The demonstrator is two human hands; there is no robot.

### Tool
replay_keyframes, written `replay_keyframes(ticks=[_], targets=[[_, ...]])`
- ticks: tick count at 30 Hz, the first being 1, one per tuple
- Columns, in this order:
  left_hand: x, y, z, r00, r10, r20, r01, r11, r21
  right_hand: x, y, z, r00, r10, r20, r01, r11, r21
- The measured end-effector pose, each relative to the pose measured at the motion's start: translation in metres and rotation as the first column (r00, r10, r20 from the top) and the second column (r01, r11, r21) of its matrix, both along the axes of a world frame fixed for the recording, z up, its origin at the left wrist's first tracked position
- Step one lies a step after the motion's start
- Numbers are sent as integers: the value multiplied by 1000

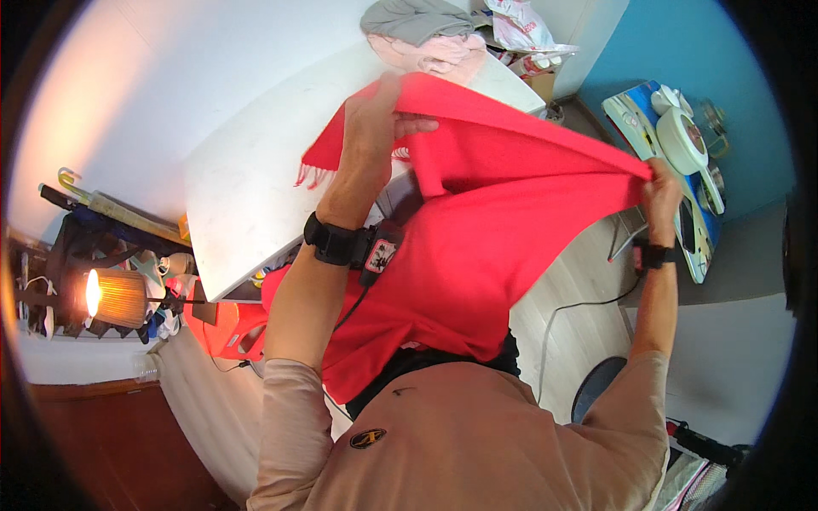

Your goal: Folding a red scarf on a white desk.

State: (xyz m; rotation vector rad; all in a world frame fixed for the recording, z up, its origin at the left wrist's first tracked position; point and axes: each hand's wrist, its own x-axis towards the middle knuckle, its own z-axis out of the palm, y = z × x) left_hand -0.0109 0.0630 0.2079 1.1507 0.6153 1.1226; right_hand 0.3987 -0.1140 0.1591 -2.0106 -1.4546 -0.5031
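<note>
A large red fringed scarf [486, 238] is spread in front of me, folded along its upper edge. It drapes down over my lap, and its fringe shows at the far left corner over the white table. My left hand [375, 128] holds the scarf near that corner, thumb lying across the cloth and the fingertips partly hidden. Out to the right, my right hand [661, 196] is closed round the gathered end. Between both hands the upper edge is drawn out fairly straight. Each wrist wears a black strap, the left one with a small device [379, 254].
Folded grey cloth [417, 19] and pink cloth [426, 53] lie at the back of the white table [247, 187]. At far right a board [635, 119] holds a white pot [682, 140]. A lit lamp [118, 298] stands left. A cable [545, 332] crosses the floor.
</note>
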Motion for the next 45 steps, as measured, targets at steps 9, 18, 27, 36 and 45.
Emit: replay_keyframes(ticks=[9, 18, 27, 36, 45], targets=[[-6, -6, 6, 994, 55, -93, -40, 987, 155, 51, -78, 12, 933, -250, 260, 279, 957, -80], [-19, -84, -24, 883, 186, -430, -81, 964, 252, 76, -216, -80, 970, -235, -65, 212, 943, -256], [-100, -142, -131, 942, 263, 210, -89, 796, -598, -65, -294, -269, 754, -469, -460, -636, -346, -689], [-123, -162, -163, 939, 169, 301, 47, 803, -595, -227, -15, -70, 641, 508, -575, -767, 441, -465], [-132, -144, -199, 825, 302, 478, -43, 876, -480, -412, 51, -65, 549, 777, -309, -822, 436, -366]])
